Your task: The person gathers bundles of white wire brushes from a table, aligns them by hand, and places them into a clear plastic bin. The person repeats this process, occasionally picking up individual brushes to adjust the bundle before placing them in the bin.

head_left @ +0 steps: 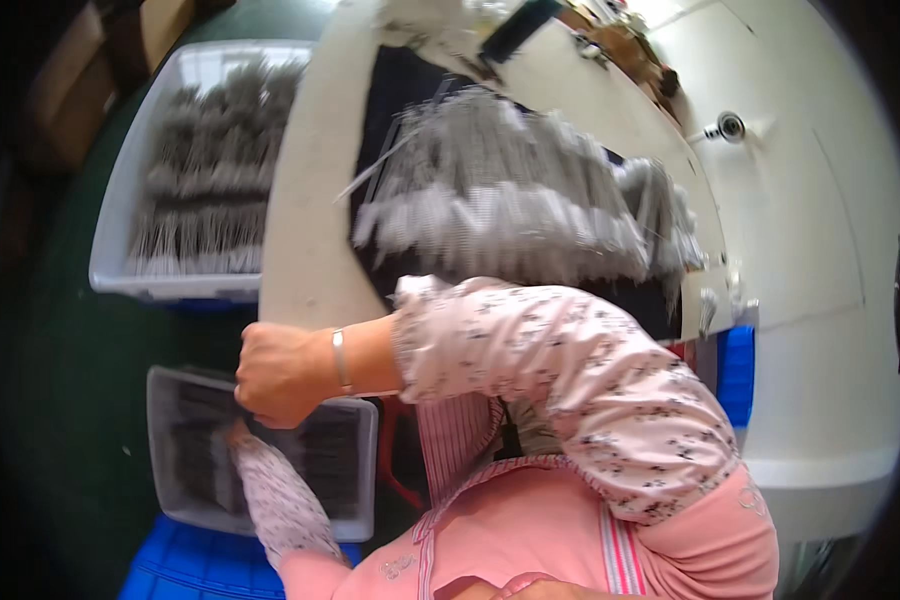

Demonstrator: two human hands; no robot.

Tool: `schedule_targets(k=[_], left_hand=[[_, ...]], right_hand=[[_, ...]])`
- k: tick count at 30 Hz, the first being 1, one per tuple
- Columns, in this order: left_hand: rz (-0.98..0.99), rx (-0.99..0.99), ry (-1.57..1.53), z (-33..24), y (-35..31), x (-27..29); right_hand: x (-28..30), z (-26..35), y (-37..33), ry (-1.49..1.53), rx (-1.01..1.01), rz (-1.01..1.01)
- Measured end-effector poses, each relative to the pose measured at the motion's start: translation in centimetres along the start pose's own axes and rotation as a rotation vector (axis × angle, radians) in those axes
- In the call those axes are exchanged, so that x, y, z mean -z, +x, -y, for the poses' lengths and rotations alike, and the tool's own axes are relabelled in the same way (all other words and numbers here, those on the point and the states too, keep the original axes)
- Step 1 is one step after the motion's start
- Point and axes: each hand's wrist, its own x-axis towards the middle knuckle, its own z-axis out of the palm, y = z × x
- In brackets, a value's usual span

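Note:
My right arm reaches across to the left, in a flowered sleeve cover. My right hand [278, 372], with a silver bracelet at the wrist, is over the upper edge of a translucent tub [366, 470]. Its fingers curl into a fist, and whatever they may hold is hidden. Below it, my left hand [238, 432] is down in the tub, mostly covered by the right hand; its fingers cannot be made out. Dark grey bundles [328, 455] lie in the tub on both sides of my left arm.
On the white table [315, 220], a dark mat [370, 235] bears a large heap of grey-white strand bundles [500, 190]. Left of the table, a white bin [120, 220] holds rows of similar bundles. Blue crates [185, 565] sit under the tub. Cardboard boxes [80, 90] stand far left.

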Motion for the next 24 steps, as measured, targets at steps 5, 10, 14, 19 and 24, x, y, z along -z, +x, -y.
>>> schedule_targets(k=[5,10,14,19,24], left_hand=[[-0.134,0.023,-0.349,6.2,-6.7,-4.6],[-0.214,-0.155,-0.618,9.7,-16.6,-10.6],[-0.082,-0.444,-0.422,9.9,-20.5,-11.6],[-0.077,-0.572,-0.647,5.9,-31.0,-11.4],[-0.134,-0.617,-0.726,7.8,-32.6,-8.7]], right_hand=[[0.5,0.7,-1.6,-0.057,-0.025,-0.027],[0.8,1.5,-1.6,-0.101,-0.047,-0.007],[-1.6,1.5,-1.0,-0.196,-0.076,-0.136],[-3.0,3.8,-2.1,-0.413,0.107,-0.393],[3.0,10.8,-14.7,0.17,0.248,-0.49]])
